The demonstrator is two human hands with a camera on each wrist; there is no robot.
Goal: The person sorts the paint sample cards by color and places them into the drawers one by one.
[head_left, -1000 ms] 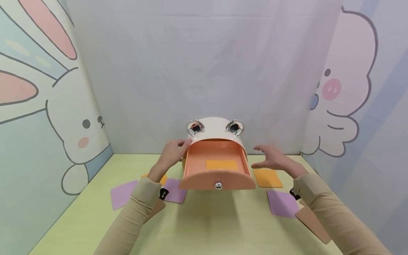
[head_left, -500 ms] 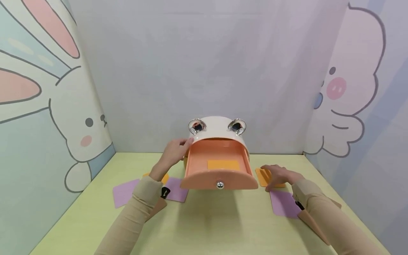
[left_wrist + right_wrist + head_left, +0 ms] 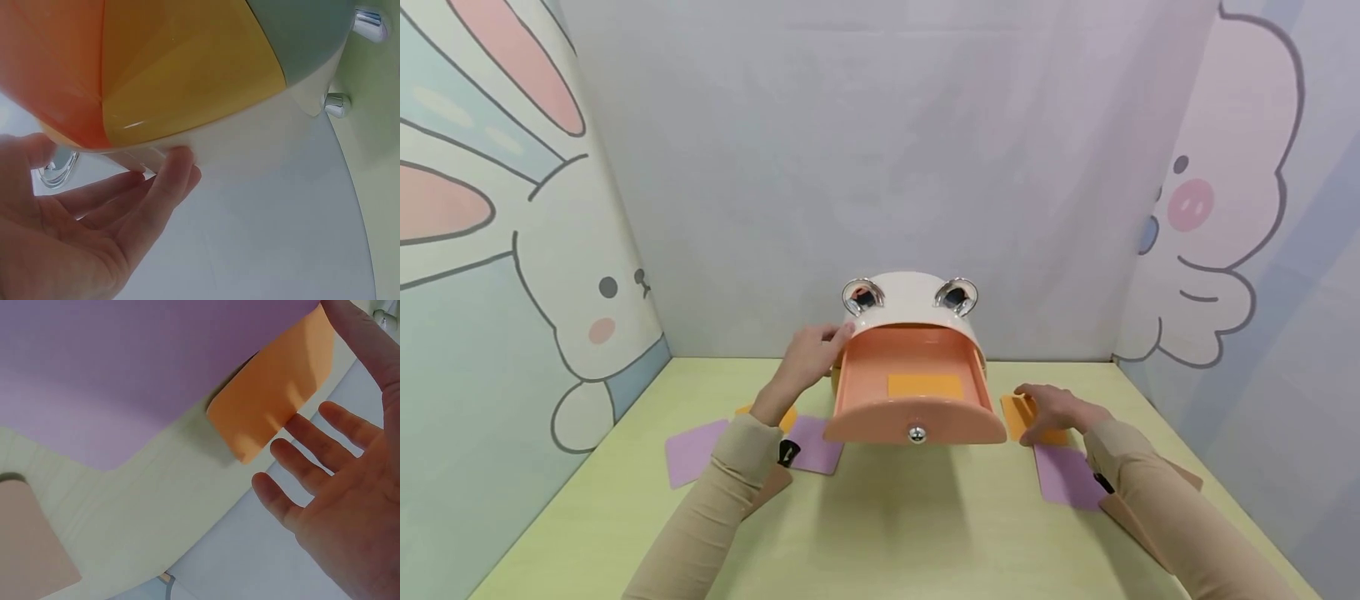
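Nearest, a tan card (image 3: 1133, 529) lies partly beneath the right sleeve (image 3: 1195, 521), right of and in front of the frog-faced drawer box (image 3: 910, 290); a purple card (image 3: 1063, 475) lies between them. Beyond it, the right hand (image 3: 1054, 410) has come down since a second ago, when it hovered beside the box; its thumb and fingers now spread wide across an orange card (image 3: 1012, 417) to the box's right, though whether they pinch it I cannot tell. At the box's front the coral drawer (image 3: 966, 418) remains pulled out, a second orange card (image 3: 925, 386) inside. Farther, the left hand (image 3: 808, 358) still holds the box's left side.
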